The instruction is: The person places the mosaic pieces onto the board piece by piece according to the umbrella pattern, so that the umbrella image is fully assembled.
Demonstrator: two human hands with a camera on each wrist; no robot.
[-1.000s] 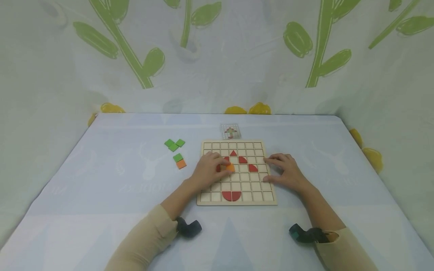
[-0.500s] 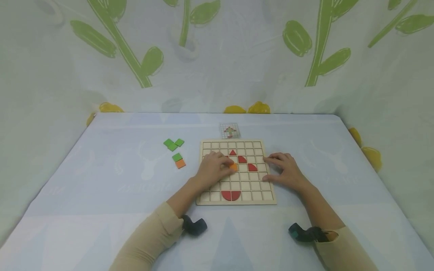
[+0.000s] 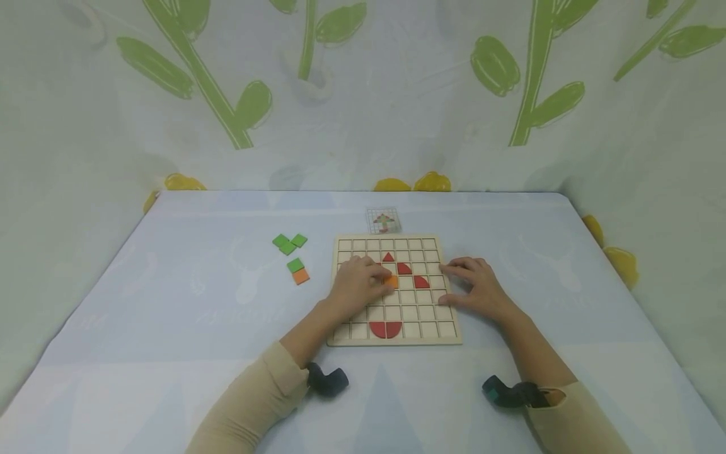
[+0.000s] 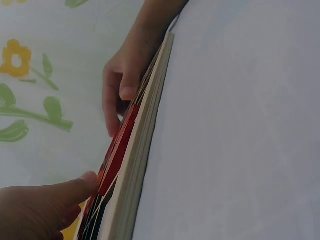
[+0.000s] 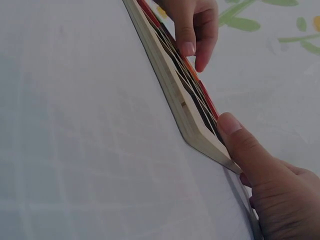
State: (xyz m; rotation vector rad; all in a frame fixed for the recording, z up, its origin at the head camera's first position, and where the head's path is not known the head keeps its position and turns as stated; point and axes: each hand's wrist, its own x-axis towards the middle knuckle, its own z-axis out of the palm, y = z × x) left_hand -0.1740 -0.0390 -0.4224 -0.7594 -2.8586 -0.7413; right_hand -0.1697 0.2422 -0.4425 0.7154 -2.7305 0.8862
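A wooden grid board lies flat on the table. My left hand reaches over its left half, thumb and fingertips pinching an orange square tile at a cell near the middle. At the board's right edge, my right hand rests with thumb and forefinger spread apart, tips touching the rim; the right wrist view has its thumb on the edge. Red pieces sit in cells: a triangle, quarter circles, and two forming a half circle. My left hand partly hides another red piece.
Left of the board lie several green square tiles and another orange tile against a green one. Behind the board is a small clear pattern card. A leaf-printed cloth stands behind the table.
My left hand has moved slightly right with the orange tile, which now lies about level at a grid cell. My right hand has stayed at the board's edge.
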